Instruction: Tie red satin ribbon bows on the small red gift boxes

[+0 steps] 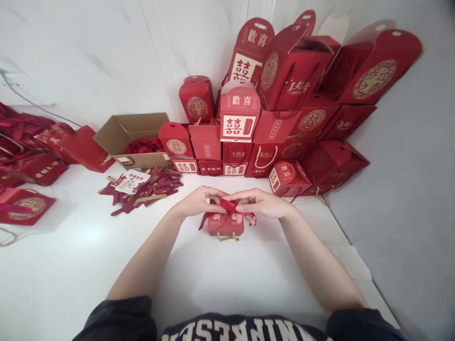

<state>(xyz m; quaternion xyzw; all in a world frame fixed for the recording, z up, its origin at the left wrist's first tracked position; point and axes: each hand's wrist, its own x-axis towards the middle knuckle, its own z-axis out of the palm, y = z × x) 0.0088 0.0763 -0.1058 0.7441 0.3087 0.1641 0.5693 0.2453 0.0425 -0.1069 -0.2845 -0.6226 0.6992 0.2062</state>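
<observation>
A gift box [226, 228] lies before stacked boxes [275, 127], right of a carton [147, 160].

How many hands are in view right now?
2: the left hand and the right hand, either side of the red ribbon, above the small red box. No other hands show.

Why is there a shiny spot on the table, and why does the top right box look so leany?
Head view: light glares off the white table at left; head view: the upper right red box leans outward, probably stretched by a wide lens; head view: soft shadow lies below the small red box.
</observation>
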